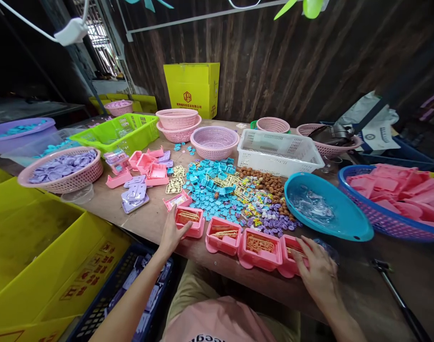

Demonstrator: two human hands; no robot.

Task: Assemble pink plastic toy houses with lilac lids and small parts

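Observation:
Several open pink plastic cases lie in a row along the table's near edge, each with small gold parts inside. My left hand [172, 233] rests on the leftmost pink case [190, 221], fingers around its left side. My right hand [316, 271] touches the rightmost pink case [288, 262], fingers spread over its right end. Between them sit two more pink cases [224, 235] [260, 249]. Behind the row spreads a heap of small blue pieces [213, 187], gold frames, brown beads [265, 180] and purple pieces [274, 222].
A blue bowl [324, 209] of clear parts stands right of the heap, a blue-rimmed basket [391, 223] of pink lids beyond it. A white crate [277, 152], pink baskets [214, 141], a green crate [117, 133] and a basket of purple lids [60, 170] ring the table. Yellow boxes [32, 247] stand at left.

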